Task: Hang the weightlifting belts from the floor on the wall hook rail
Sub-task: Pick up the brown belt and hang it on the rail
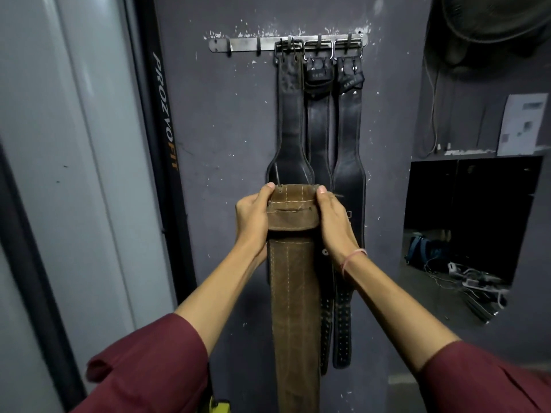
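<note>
Grey wall w/ hook rail above both grips; left hand & right hand clamped brown belt top; three black belts hung behind.

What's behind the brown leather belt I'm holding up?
Behind the brown leather belt, three black leather belts hang from the metal hook rail on the grey wall. It covers the lower part of the leftmost black belt, and its own buckle is out of sight.
</note>
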Demonstrator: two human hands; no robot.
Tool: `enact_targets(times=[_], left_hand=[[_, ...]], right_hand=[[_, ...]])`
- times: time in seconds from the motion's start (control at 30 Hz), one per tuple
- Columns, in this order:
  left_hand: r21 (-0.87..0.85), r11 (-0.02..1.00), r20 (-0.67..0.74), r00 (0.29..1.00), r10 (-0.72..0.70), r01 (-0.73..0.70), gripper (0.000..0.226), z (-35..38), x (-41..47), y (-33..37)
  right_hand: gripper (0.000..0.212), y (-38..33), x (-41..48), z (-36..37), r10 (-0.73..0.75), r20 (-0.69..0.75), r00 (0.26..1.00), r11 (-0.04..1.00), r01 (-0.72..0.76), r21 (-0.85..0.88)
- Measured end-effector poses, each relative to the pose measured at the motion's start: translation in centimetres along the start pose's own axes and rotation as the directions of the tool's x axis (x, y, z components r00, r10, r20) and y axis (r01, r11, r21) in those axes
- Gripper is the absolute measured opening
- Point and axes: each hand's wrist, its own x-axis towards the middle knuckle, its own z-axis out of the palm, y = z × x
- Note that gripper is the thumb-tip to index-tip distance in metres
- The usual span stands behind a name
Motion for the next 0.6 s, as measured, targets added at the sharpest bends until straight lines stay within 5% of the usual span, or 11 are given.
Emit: enact_targets(times=[0.1,0.27,0.4,0.6], left_hand=[[-0.016,0.999,0.024,0.999,-0.037,0.038,0.028,-1.5,0.8,0.2],[0.182,0.983,0.111,0.994,0.0,-0.02,0.025,-4.2,2.8,-0.2],[0.253,0.963,0.151,0.987,0.056,-0.093,0.044,-4.3,3.9,-1.3],[0.284,0.927,-0.148,0.945,0.292,-0.243,0.054,-3.1,7.7,-1.5]], right_hand=[[0.052,-0.3,0.8,1.6,0.019,-0.051,0.999,0.999,-0.017,0.036],[0.027,-0.7,2.2,3.8,-0.006,-0.099,0.995,1.0,0.005,-0.018],[0.034,-0.1,2.6,5.6,-0.105,-0.298,0.949,0.994,0.091,-0.059],[0.039,-0.2,5.3,8.0,-0.146,-0.243,0.959,0.983,0.169,0.077]])
